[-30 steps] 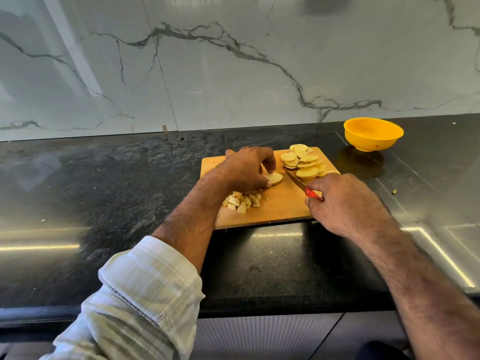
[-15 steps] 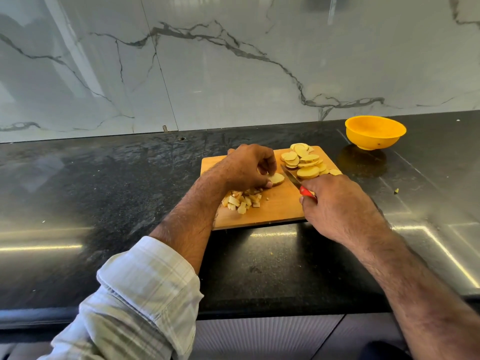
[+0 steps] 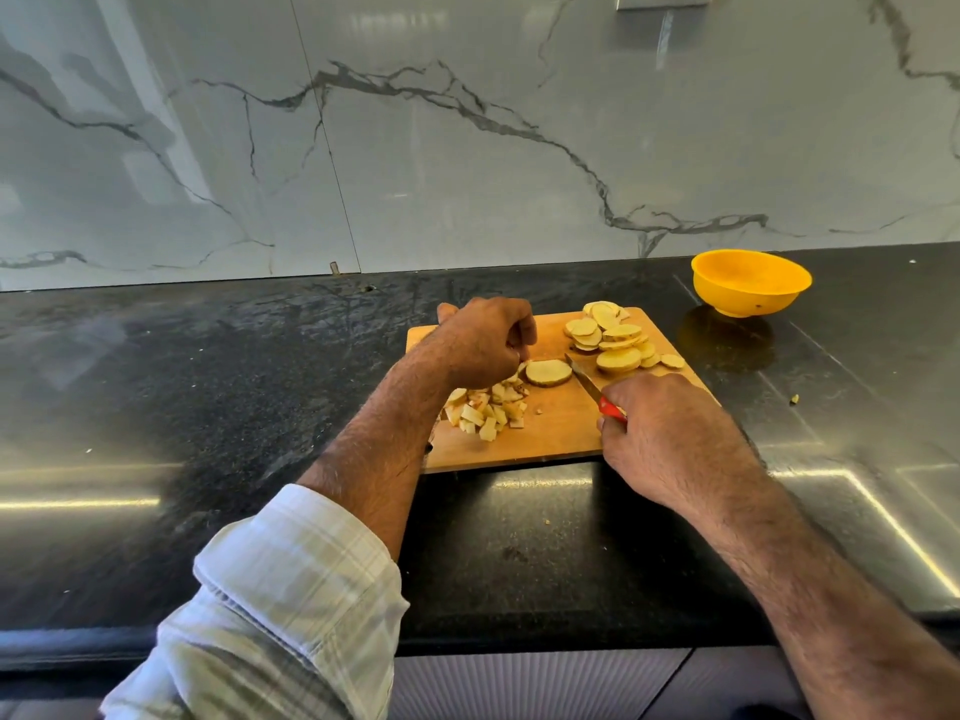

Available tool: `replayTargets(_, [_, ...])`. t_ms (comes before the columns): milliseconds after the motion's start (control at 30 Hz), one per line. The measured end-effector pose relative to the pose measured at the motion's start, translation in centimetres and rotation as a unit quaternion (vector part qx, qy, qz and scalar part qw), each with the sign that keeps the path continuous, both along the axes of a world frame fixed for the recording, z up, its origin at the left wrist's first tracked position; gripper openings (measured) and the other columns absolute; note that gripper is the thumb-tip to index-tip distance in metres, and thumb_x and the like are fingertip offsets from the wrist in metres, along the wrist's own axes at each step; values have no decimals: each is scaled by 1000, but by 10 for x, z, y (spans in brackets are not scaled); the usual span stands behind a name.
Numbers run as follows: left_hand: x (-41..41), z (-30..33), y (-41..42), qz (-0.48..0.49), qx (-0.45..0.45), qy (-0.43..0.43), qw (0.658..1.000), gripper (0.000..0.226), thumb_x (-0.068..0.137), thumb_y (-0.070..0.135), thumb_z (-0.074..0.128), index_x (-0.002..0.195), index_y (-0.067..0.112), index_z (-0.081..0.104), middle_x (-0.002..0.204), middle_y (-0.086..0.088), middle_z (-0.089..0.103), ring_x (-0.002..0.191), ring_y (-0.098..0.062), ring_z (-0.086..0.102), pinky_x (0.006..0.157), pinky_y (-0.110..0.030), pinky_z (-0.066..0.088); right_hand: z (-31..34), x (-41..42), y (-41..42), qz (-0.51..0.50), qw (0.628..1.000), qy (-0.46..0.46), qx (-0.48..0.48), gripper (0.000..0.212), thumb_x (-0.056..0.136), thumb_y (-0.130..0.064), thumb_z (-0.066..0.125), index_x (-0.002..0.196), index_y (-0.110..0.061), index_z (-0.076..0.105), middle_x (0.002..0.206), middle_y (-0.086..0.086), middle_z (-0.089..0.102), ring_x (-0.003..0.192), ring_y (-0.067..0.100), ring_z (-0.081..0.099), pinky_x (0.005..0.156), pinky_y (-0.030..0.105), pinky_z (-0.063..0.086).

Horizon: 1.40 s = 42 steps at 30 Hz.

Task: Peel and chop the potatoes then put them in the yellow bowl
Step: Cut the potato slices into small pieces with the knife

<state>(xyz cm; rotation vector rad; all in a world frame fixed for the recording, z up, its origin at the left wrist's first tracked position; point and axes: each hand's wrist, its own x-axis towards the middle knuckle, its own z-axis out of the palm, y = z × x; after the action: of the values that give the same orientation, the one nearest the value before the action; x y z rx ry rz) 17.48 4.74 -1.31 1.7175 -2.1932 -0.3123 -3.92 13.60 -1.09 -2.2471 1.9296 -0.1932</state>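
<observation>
A wooden cutting board lies on the black counter. On its far right is a heap of round potato slices. A pile of diced potato sits at its left, partly under my left wrist. Between them a thick round slice lies flat. My left hand has its fingers curled and steadies that slice at its left edge with the fingertips. My right hand grips a red-handled knife, whose blade points at the slice's right side. The yellow bowl stands beyond the board to the right, with nothing seen inside.
A marble backsplash rises behind the glossy black counter. A small potato scrap lies on the counter right of the board. The counter's front edge runs just below my forearms.
My left hand has drawn back to the left, so the round slice now shows almost fully. The knife and my right hand have shifted slightly left, closer to the slice.
</observation>
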Motion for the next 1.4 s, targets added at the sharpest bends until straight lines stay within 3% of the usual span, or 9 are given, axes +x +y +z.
replayTargets(133, [-6,0,0,-9,15,21,1000,30,90,10,73,105,34,64,98,18,72,100,-2,63,110,-53,29,-1,-2,0,-1,1000,2,5,30,99,-42,59,126,-30,64,110,-4,64,95,15,60,82,32,57])
replayTargets(367, [-1,-1,-2,37,9,-24,999,23,85,27,78,98,36,61,96,17,67,100,-9,61,114,-62,26,-1,-3,0,2,1000,-9,13,31,98,-42,61,126,-30,64,107,-4,64,95,16,60,82,33,58])
replayTargets(533, [-9,2,-2,55,10,-35,998,24,87,21,75,100,35,60,94,14,63,95,-10,57,117,-66,24,-2,-5,-1,5,1000,-11,13,31,99,-41,60,128,-30,64,106,-4,63,94,15,59,79,32,57])
replayTargets(867, [-19,1,-6,26,17,14,999,33,93,9,71,108,35,57,97,15,70,102,-10,62,111,-54,29,-5,0,-3,12,1000,-10,13,30,99,-42,60,126,-29,64,103,-4,63,91,13,59,73,28,55])
replayTargets(1000, [-16,1,-6,-1,27,32,999,25,98,23,71,117,33,58,106,14,70,106,-10,62,113,-55,29,-4,-2,-3,9,1000,-18,7,29,99,-41,60,126,-29,65,103,-5,64,91,13,60,74,28,55])
replayTargets(1100, [-15,2,-2,-33,62,14,997,47,89,45,82,126,34,56,112,16,69,108,-8,63,108,-52,27,-2,-4,-2,3,1000,-14,10,31,99,-41,60,129,-30,64,105,-4,65,92,14,60,74,28,55])
replayTargets(1167, [-16,1,0,-36,70,5,997,55,84,45,87,128,34,55,113,16,68,108,-8,64,110,-53,27,-2,-1,-1,7,1000,-13,19,31,100,-42,60,128,-30,64,104,-5,64,91,13,59,74,27,56])
replayTargets(1267, [-15,-1,-1,-33,63,16,997,50,85,39,87,125,35,57,111,16,68,106,-6,64,116,-57,32,-1,3,0,9,1000,-10,19,29,99,-43,60,125,-30,64,105,-6,64,91,12,59,75,28,57])
replayTargets(1400, [-12,-3,-3,-46,76,29,996,42,85,40,86,120,35,64,110,18,68,105,-4,64,113,-59,43,1,3,6,7,1000,-16,-13,29,100,-42,59,125,-29,65,106,-4,66,93,14,61,80,31,59])
